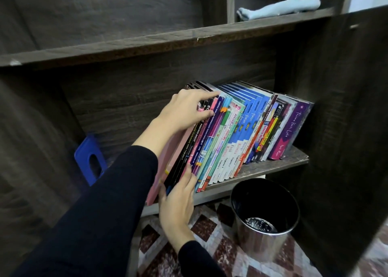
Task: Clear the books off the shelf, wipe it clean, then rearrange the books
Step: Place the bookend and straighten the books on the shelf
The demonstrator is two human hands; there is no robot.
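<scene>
The row of colourful paperback books (241,129) stood on the lower board of the dark brown wooden shelf unit (273,165). All of them leaned to the left, w/ spines toward the camera. At the right end of the row was a purple book w/ a handwritten-style title (294,125).

The left hand (186,106), coming out of a long black sleeve (94,203), lay on the top edges of the leftmost books. Its index finger was stretched along the tops, and the other fingers were curled down over the spines, close together.

The right hand (176,207) gripped the bottom end of the same group, i.e. a flat pink book (165,163) and a few black-spined books (184,153) beside it. Its fingers were pressed together on the spines; the thumb I cannot tell. These bottom ends stuck out past the front edge of the board.

A blue plastic bookend w/ an oval hole (88,157) stood at the left of the same board, apart from the books. A light blue folded cloth (279,7) lay on the upper board, in the right compartment. A shiny round metal bin (264,224) stood on the red-and-white patterned floor (210,234) below, w/ sth. glittering at its bottom.
</scene>
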